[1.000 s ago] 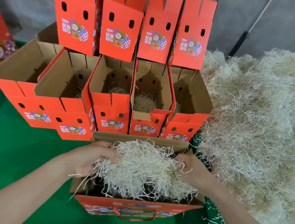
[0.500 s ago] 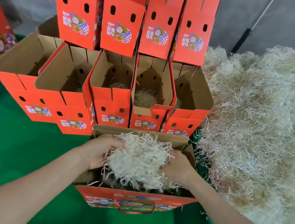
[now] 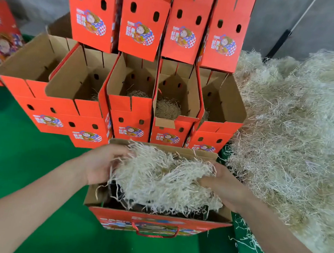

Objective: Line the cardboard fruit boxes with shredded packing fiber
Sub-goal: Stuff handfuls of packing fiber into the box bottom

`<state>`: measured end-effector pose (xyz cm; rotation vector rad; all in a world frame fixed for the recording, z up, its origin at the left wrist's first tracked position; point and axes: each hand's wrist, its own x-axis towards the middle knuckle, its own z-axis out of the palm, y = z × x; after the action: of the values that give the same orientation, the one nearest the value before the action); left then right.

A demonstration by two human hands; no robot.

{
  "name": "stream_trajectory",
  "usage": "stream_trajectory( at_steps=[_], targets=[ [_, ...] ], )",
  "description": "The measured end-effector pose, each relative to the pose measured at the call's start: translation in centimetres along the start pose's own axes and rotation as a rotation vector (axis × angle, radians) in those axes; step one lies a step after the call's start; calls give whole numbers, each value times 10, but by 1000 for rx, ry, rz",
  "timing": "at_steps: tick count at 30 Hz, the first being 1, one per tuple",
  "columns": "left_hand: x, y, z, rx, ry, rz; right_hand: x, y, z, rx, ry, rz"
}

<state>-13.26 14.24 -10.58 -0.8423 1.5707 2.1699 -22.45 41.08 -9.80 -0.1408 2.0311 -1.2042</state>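
Fiber wad [image 3: 163,180]: held across the mouth of the front box [image 3: 156,219], partly dipped in, with dark space still seen under it.
Left hand [image 3: 102,164]: fingers curled round the wad's left edge.
Right hand [image 3: 224,186]: fingers dug into the right side, strands gripped.
Change: half a second back the wad was bunched tight; now it's been pulled wider over the opening.
What that means: looks like it's being spread to cover the bottom, not pushed down yet.
Behind: row of boxes [image 3: 129,119], a few already lined.
Right: loose pile [image 3: 298,132] heaped on the green worktop [image 3: 21,161].
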Motion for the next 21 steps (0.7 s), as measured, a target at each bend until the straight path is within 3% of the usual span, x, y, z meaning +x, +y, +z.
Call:
stream_trajectory(
  at_steps=[2,6,9,13,15,21],
  targets=[
    [2,-7,16,116,24,40,-2,-4,2,173,-153,4],
    [5,-15,32,105,-57,35,-6,-8,17,171,-238,24],
    [8,-14,40,63,-232,23,-1,-7,40,80,-156,98],
    [5,-16,45,507,-199,188,12,-8,52,13,-4,70],
    [1,-8,34,617,-112,244,7,-9,40,38,31,58],
    [-8,8,9,296,-11,237,0,-7,7,197,99,72]
  ],
)
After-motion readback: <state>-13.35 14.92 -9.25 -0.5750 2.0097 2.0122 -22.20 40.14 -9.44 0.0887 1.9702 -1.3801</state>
